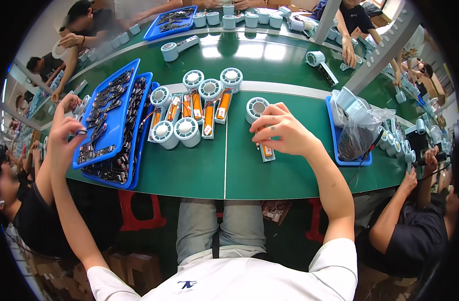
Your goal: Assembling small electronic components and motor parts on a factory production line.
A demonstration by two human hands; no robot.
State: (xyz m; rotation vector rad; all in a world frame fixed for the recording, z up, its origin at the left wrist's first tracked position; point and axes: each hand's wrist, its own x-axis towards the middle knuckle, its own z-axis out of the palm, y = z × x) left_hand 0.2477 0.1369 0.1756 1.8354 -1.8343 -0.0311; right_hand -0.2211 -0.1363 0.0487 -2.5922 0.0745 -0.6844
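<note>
My left hand (65, 138) is raised beside the blue tray (105, 108) of small dark circuit boards, its fingertips pinching a small dark-and-white piece (82, 132) that looks like such a board. My right hand (283, 131) is closed over a light-blue handheld fan (258, 107) lying on the green table, its round head pointing away from me. The fan's handle is uncovered, and its inside shows below my fingers; my fingertips hide the middle. Left of it lie several similar fans (210, 89) with orange battery packs in their open handles.
More blue trays (139, 165) of boards are stacked under the tilted one. On the right, a blue bin (360, 161) holds a plastic bag and light-blue parts. A metal post (385, 45) rises beyond it. Co-workers sit on both sides; one person's hand (70, 104) is close beyond my left hand.
</note>
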